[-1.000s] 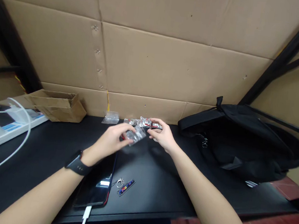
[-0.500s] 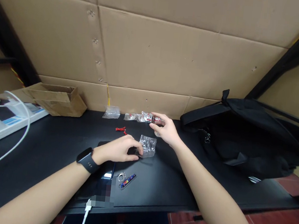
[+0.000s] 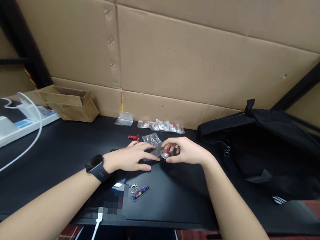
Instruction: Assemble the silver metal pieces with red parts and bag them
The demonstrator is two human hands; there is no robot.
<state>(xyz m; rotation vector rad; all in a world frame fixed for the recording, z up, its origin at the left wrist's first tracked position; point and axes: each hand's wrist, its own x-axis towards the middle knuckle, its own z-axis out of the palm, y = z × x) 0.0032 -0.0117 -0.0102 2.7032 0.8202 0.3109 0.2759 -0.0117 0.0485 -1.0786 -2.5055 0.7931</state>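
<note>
My right hand has its fingers wrapped round a shiny round piece with red on it, low over the table's middle. Beside it, my left hand is spread, its fingertips at the lower edge of a clear plastic bag. Behind the hands lies a row of several bagged round pieces. Small red pieces rest beyond my left hand. A colourful keychain with a metal ring lies in front of my left hand.
A power strip with white plugs and cables is at the left, near an open cardboard box. Another clear bag lies by the cardboard wall. A black backpack fills the right side. A dark phone with a white cable lies under my left wrist.
My right hand has come back from the row toward the table's middle, holding the round piece. My left hand's fingers have straightened, and the clear bag has shifted toward the back. The view has moved slightly.
</note>
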